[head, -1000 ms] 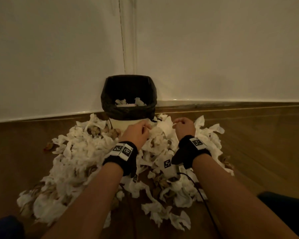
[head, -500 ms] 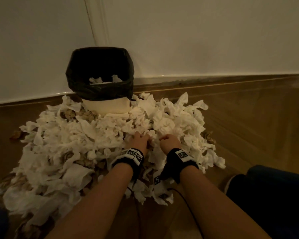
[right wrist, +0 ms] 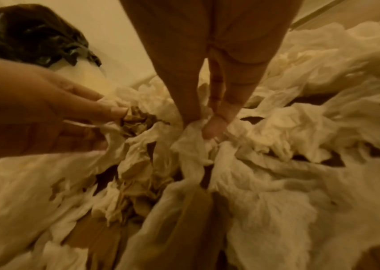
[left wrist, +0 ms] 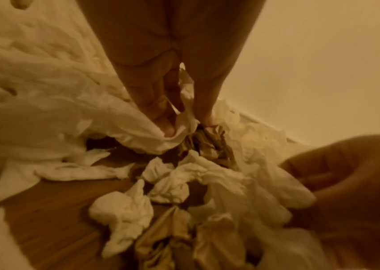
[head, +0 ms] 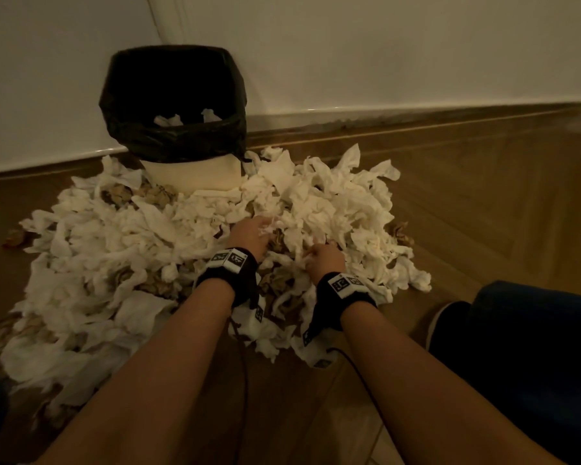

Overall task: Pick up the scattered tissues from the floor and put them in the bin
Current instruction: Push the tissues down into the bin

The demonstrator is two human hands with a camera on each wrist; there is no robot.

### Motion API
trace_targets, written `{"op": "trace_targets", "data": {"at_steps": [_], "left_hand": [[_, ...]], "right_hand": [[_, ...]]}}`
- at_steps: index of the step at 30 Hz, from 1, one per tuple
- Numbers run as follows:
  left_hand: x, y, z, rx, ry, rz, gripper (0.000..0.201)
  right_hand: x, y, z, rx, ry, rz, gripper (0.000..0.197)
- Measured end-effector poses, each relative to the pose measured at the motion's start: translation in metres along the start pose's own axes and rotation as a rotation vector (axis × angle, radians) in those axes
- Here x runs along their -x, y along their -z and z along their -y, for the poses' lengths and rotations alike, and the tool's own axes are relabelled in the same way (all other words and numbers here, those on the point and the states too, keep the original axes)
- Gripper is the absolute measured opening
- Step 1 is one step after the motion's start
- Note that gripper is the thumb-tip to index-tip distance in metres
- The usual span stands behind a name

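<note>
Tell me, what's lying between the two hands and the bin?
Heaped white tissues with a few brown crumpled ones fill the floor from both hands, left hand and right hand, to the bin; the head view shows it.

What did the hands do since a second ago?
Both hands came back from beside the bin and down into the tissue pile. Now the left hand pinches white tissue next to a brown crumpled wad, and the right hand grips a white clump. The bin, the tissues inside it and the heap on the floor look unchanged.
</note>
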State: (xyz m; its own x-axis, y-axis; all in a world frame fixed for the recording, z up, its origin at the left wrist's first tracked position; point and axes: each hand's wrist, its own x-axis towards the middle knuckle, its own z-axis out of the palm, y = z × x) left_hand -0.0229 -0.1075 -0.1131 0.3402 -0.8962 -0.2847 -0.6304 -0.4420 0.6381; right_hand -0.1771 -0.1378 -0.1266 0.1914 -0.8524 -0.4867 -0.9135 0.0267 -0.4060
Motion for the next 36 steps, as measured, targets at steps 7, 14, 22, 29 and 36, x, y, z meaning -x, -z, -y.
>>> {"op": "trace_targets", "data": {"at_steps": [7,14,22,29,36], "left_hand": [[-0.002,0.012,0.016,0.295,0.125,-0.099,0.028],[-0.012,0.017,0.033,0.440,0.179,-0.140,0.040],[-0.016,0.020,0.033,0.930,0.334,-0.099,0.038],[-0.002,0.032,0.017,0.774,0.188,-0.213,0.036],[-0.003,0.043,0.009,0.925,0.183,-0.209,0.027]], "right_hand": [[-0.009,0.008,-0.012,-0.700,-0.081,-0.103,0.025],[-0.010,0.011,-0.015,-1.343,-0.235,-0.014,0.033],[-0.004,0.016,-0.009,-1.937,-0.447,0.023,0.031],[0.007,0.021,-0.005,-1.773,-0.305,0.165,0.019],[0.012,0.027,-0.005,-1.684,-0.190,0.253,0.041]]}}
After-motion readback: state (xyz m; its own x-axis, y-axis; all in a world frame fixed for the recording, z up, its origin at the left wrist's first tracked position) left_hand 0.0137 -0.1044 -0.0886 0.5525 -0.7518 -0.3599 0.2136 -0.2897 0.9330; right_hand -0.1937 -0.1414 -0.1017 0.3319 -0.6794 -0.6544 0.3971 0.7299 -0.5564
